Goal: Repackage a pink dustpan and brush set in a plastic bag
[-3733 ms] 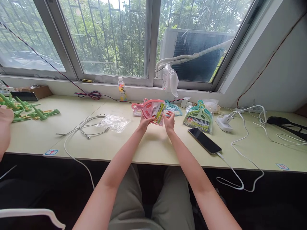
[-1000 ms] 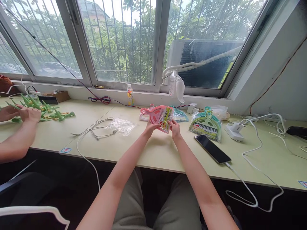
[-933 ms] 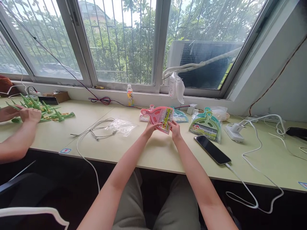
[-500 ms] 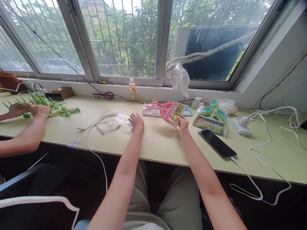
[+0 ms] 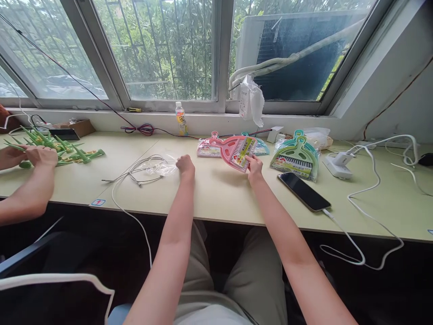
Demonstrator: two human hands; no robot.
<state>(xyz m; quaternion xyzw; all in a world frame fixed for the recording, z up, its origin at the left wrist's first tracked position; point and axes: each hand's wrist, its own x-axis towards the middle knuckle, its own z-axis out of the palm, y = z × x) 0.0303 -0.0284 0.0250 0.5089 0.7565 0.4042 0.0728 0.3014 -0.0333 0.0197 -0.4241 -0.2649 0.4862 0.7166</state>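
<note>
My right hand (image 5: 255, 166) grips the lower right edge of a pink dustpan and brush set (image 5: 232, 152), which has a printed card on it and is held tilted above the table. My left hand (image 5: 186, 165) is closed at the right end of a crumpled clear plastic bag (image 5: 165, 166), its fingertips pinching the film. Behind the pink set lie wrapped sets, a pink one (image 5: 204, 148) and a blue one (image 5: 262, 146) partly hidden. Right of my right hand are green dustpan sets (image 5: 295, 159) in clear wrapping.
Coiled grey cables (image 5: 140, 170) lie beside the bag. A phone (image 5: 304, 192) on a white charging cable rests near the front edge, with a power strip (image 5: 337, 166) to its right. A drink bottle (image 5: 181, 118) stands at the back. At far left, another person's hands (image 5: 41, 155) handle green stems.
My left hand has gone from spread fingers to a closed pinch on the plastic bag. My right hand still holds the pink set. The view has shifted slightly.
</note>
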